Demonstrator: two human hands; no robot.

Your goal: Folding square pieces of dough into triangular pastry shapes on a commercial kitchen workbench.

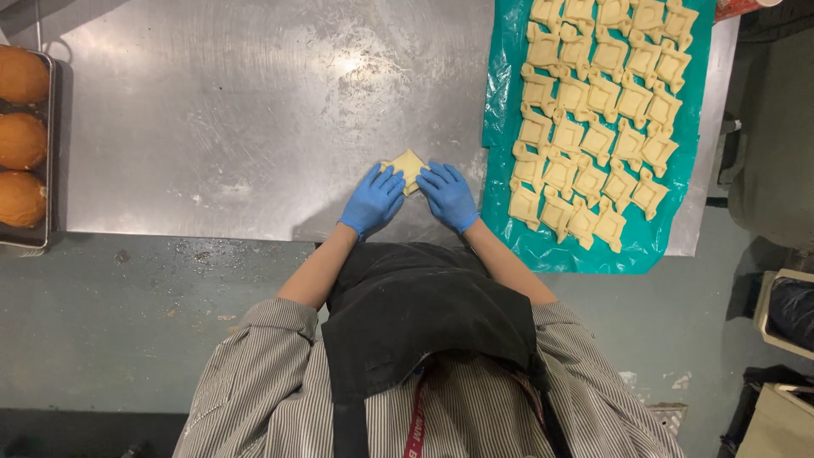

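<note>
Dough square (409, 166), pale yellow, lies flat on the steel bench (237, 110) near its front edge, one corner pointing away from the person. Left hand (372, 200), in a blue glove, rests on the lower left side of the square, fingers spread and pressing the dough edge; not clenched, nothing lifted. Right hand (448, 196), also blue-gloved, lies on the lower right side, fingertips touching the dough, likewise spread flat. The two hands sit just beside each other, the square between and ahead of them.

To the right, a teal plastic sheet (502, 102) covers the bench end and carries rows of shaped pastry pieces (593, 110), folded squares with pulled corners, packed close, several touching. At the far left edge, a metal tray (47, 153) holds three round browned buns (20, 140), well apart from the hands. Bench surface shows light flour smears. The person wears a striped shirt (254, 390) and a dark apron (424, 314).
</note>
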